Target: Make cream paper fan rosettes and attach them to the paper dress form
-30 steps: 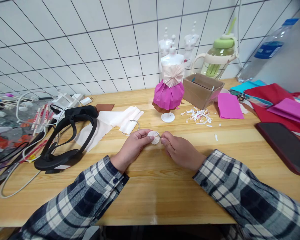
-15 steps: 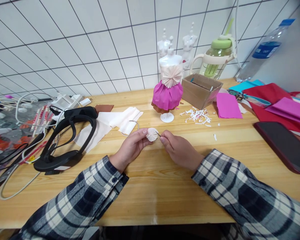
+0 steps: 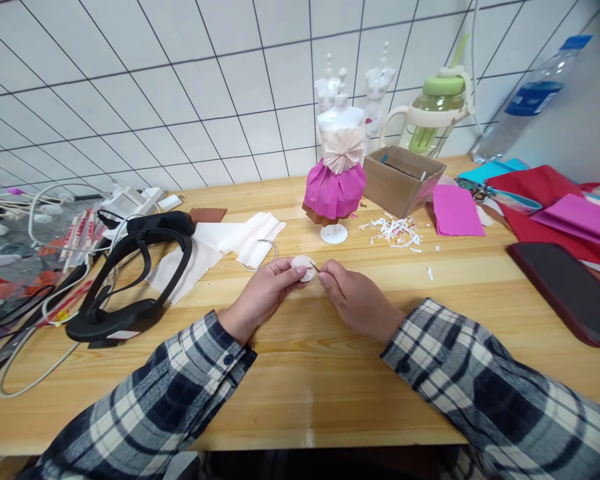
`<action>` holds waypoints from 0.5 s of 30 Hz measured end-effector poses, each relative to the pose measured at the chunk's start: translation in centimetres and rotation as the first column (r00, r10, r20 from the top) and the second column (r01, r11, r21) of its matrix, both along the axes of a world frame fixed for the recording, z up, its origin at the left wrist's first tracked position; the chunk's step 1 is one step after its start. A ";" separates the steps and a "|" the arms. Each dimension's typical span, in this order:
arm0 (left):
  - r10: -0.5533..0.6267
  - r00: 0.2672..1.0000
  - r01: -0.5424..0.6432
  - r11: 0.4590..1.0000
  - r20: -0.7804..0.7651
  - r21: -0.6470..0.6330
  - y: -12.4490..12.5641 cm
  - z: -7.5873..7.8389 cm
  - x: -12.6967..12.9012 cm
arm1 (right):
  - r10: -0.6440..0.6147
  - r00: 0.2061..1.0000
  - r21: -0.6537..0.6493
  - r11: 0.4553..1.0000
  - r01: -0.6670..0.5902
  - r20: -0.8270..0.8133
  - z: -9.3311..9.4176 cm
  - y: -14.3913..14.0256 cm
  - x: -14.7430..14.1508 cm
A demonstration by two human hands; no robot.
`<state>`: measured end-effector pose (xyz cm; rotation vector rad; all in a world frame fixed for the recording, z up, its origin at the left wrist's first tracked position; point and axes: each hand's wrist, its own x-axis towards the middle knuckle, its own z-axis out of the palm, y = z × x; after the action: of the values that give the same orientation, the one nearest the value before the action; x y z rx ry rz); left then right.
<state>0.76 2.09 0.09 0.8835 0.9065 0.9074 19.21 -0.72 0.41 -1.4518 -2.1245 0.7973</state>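
Sitting between the two hands, just above the wooden tabletop (image 3: pixel 300 373), the small pleated paper rosette (image 3: pixel 303 268) is the centre of the work. It is a cream, roughly round fan with no real long axis, its flat face turned up and slightly toward the camera. The left hand (image 3: pixel 261 293) pinches its left edge between thumb and fingertips, closed on the paper. From the right comes a thin pin or needle (image 3: pixel 314 267), held between the pinched thumb and forefinger of the right hand (image 3: pixel 356 301); the pin's long axis runs up and to the left, its tip at the rosette's right edge. Whether the tip has entered the paper is too small to tell. Both hands are near each other, nearly touching, with the rosette closer to the left one.

Compared with half a second ago, the rosette has dropped a little and sits nearer the tabletop, and the right hand has drawn in so that less of the pin shows; a second ago the two hands were pressed closer still around the paper.

Beyond the hands stands a small white mannequin (image 3: pixel 338 120) wearing a pink paper skirt (image 3: pixel 334 188) and a matching cream rosette. A cardboard box (image 3: pixel 403 179) and white paper scraps (image 3: pixel 393 232) lie to its right, a black headset (image 3: pixel 135 273) well to the left.
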 end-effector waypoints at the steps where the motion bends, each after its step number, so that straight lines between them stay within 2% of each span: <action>1: 0.002 1.000 -0.002 1.000 0.003 -0.003 0.0 0.0 0.0 | 0.000 1.000 0.002 1.000 0.000 -0.002 0.0 0.0 0.0; 15: 0.024 1.000 -0.024 1.000 0.002 -0.015 0.0 -0.1 -0.1 | 0.041 0.998 -0.059 0.997 -0.043 -0.048 -0.1 0.1 0.3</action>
<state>0.66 2.12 -0.03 0.8602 0.9230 0.9212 19.54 -0.66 0.31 -1.4090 -2.1195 0.9091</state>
